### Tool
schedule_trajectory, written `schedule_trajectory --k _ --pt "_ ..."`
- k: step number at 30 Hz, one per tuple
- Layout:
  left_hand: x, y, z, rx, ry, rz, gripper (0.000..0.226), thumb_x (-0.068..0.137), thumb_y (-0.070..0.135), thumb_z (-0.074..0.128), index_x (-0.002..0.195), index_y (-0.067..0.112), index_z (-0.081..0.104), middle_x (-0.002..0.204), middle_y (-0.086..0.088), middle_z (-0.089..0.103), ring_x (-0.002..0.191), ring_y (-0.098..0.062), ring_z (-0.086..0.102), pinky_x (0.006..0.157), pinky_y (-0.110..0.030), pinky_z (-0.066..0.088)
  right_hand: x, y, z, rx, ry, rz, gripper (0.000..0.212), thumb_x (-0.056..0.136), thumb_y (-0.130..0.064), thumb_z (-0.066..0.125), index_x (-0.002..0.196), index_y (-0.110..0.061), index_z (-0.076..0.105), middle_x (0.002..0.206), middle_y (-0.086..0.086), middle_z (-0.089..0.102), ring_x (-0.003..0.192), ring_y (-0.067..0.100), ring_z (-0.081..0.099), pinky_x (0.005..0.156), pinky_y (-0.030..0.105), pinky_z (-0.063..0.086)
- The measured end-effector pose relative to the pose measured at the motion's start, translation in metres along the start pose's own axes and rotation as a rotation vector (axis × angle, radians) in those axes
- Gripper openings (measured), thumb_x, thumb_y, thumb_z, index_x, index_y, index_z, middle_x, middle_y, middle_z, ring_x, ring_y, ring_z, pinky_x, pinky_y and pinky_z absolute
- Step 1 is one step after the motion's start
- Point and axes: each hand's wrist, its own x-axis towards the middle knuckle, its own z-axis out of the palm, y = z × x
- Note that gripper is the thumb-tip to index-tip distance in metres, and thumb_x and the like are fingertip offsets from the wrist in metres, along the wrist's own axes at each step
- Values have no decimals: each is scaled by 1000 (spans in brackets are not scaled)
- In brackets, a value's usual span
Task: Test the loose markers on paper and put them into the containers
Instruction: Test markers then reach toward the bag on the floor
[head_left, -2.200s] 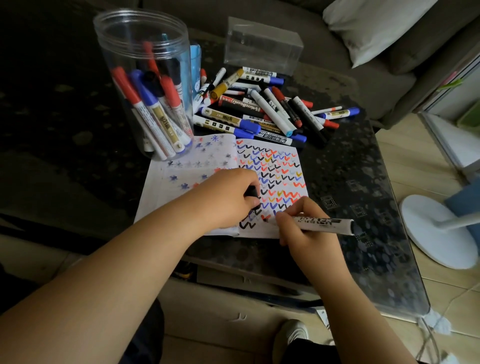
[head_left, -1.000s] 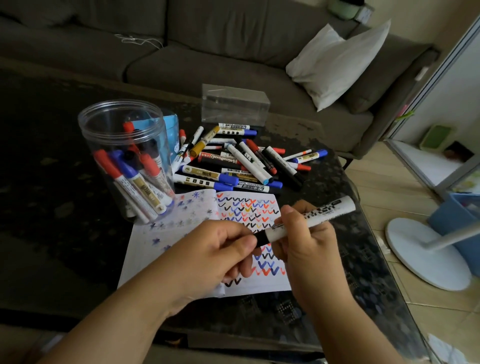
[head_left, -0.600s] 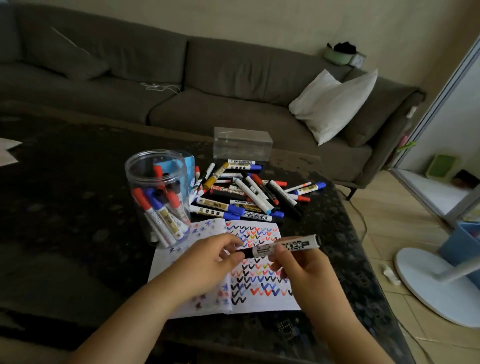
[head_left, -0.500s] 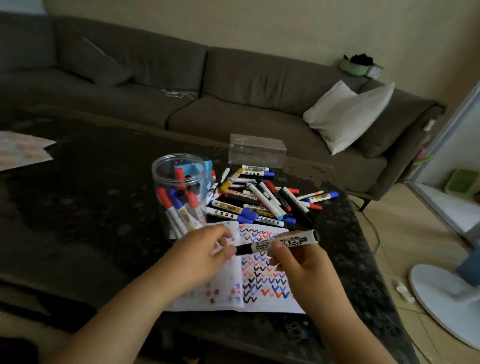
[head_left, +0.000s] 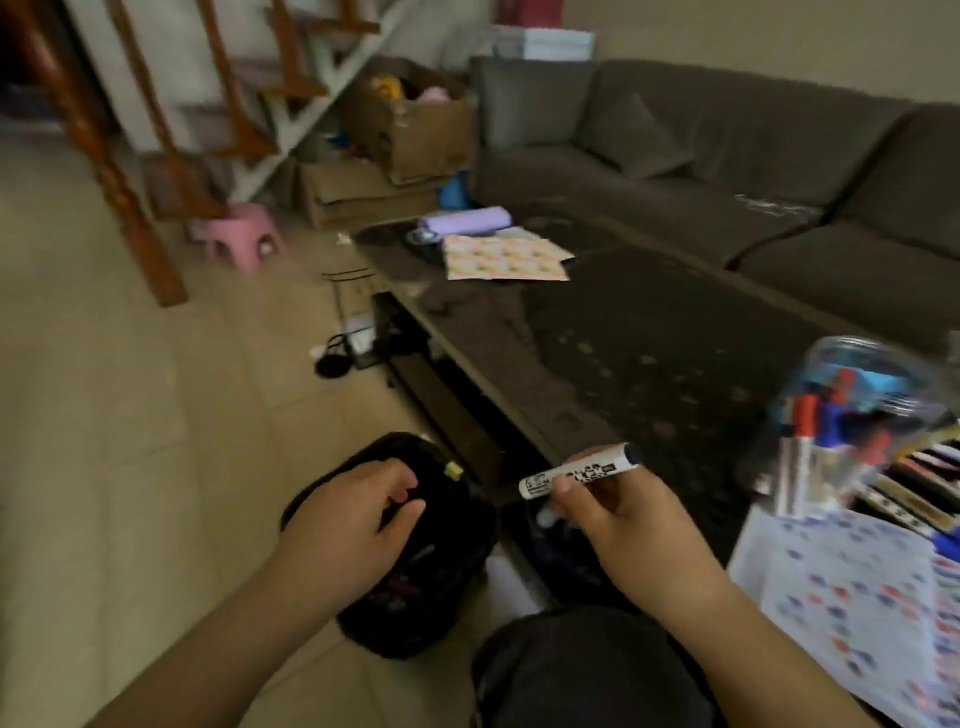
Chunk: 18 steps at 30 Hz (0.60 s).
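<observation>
Head view is showing two hands: the right hand (head_left: 618, 512) is pinching one white marker (head_left: 579, 471) just off the dark table's (head_left: 649, 332) near edge; the left hand (head_left: 345, 525), fingers loosely curled, is hovering over one black pouch (head_left: 415, 613) lying on tiled floor (head_left: 130, 415). One clear jar (head_left: 852, 426) holding several markers is standing on that table beside marked paper (head_left: 841, 592).

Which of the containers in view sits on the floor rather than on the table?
The black bag, under the left hand by the table's edge. The clear jar holding markers stands on the table.
</observation>
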Motion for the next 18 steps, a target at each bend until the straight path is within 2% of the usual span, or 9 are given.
schedule_trajectory --k 2,3,6,8,9,10,13,15,18 --pt "-12 -17 -7 10 14 -57 21 91 34 53 109 26 58 98 16 59 91 -2 55 77 -18 45 13 -9 25 -59 -89 3 17 93 -33 54 87 -21 65 78 -11 66 69 -6 60 57 6 40" --pt "-16 -23 -9 8 23 -79 21 91 33 53 110 25 59 98 15 60 91 -2 55 77 -19 45 20 -12 37 -101 -144 13 19 94 -33 53 90 -19 65 81 -10 65 74 -4 60 59 6 40" --pt "-22 -32 -12 -3 34 -126 22 91 32 54 110 23 60 97 13 61 90 -5 57 79 -23 47 36 -14 65 -237 -381 91 19 97 -29 50 114 -23 56 111 -1 61 103 13 57 83 21 44" --pt "-21 -33 -12 -3 37 -118 22 90 33 54 110 24 59 96 13 61 90 -5 58 78 -24 48 41 -10 73 -257 -470 141 45 98 -25 49 140 -19 36 132 0 51 119 17 49 95 25 41" --pt "-19 -32 -12 -5 39 -106 21 90 33 54 109 25 59 96 14 61 89 -4 58 78 -23 48 41 -9 72 -246 -459 153 52 98 -25 49 145 -17 29 133 -1 49 120 16 48 96 24 40" --pt "-17 -30 -11 -10 40 -93 20 90 34 55 108 25 59 96 15 61 89 -3 57 77 -22 48 40 -8 68 -226 -424 141 52 97 -25 50 144 -18 30 128 -3 51 117 15 50 94 22 42" --pt "-7 -17 -6 -29 24 -41 18 88 35 57 104 28 60 92 19 58 87 0 55 72 -14 43 31 -1 46 -186 -276 59 33 95 -23 54 127 -17 48 97 -12 54 90 2 54 72 5 43" --pt "3 -3 0 -40 -6 9 16 87 37 57 102 30 60 91 21 56 85 1 54 68 -10 39 23 8 24 -147 -156 25 21 95 -21 54 116 -19 53 90 -13 56 80 -1 54 64 3 43" --pt "18 28 11 -77 -43 78 12 88 39 56 98 34 57 91 21 56 85 4 53 64 -8 38 9 21 -10 -105 0 -1 9 93 -20 56 100 -26 53 80 -14 60 70 -4 56 61 6 43"
